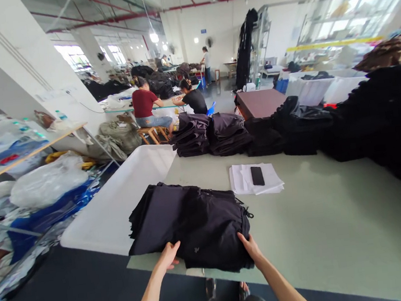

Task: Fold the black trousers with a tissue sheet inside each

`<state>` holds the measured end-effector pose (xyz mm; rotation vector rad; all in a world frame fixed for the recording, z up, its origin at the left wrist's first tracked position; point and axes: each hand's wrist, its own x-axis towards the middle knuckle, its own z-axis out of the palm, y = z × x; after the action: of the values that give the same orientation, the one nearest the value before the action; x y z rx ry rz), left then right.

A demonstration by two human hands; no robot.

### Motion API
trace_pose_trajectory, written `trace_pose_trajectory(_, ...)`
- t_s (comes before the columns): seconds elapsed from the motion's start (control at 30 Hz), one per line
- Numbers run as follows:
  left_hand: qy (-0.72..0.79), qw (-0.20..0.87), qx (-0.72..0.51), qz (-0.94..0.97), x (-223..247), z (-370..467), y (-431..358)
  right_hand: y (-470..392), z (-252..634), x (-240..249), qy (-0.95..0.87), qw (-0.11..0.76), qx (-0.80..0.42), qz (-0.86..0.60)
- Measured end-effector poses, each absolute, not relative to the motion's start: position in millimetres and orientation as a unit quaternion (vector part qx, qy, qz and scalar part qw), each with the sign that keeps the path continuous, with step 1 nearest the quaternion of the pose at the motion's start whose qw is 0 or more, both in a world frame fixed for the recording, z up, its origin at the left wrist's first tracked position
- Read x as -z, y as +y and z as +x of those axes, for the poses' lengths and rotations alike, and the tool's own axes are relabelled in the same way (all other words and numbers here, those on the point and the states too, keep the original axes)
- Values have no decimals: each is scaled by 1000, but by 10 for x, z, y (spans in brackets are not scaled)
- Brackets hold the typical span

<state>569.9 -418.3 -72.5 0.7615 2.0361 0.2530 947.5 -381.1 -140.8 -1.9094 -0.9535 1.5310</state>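
A stack of folded black pants [209, 227] lies near the front edge of the table, with a drawstring showing at its right side and a small light logo near the front. My left hand [168, 257] grips the front edge of the stack, thumb on top and fingers partly under the cloth. On the right side, my right hand [250, 248] holds the edge of the same stack, its thumb on the fabric and the other fingers mostly hidden. Beyond the stack, white paper sheets [240, 180] lie with a black phone [257, 176] on them.
Folded dark garment piles [227, 133] line the far side of the greenish table [317, 224], rising into a tall black heap [392, 119] at right. A rounded white surface [100, 220] adjoins at left. Past the table, two people sit working; a shelf [30, 155] with plastic bags stands left.
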Motion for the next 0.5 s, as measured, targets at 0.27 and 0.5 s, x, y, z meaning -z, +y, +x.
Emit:
trace_pose_trajectory(0.27,799,459,-93,378,840,5586,-4238,-3839,9428,1442,-349,259,-505,-746)
trace_pose_trajectory(0.5,614,629,-160,451,875,4947,-4482,-3905,9276,1432,-322,246,-423,-810)
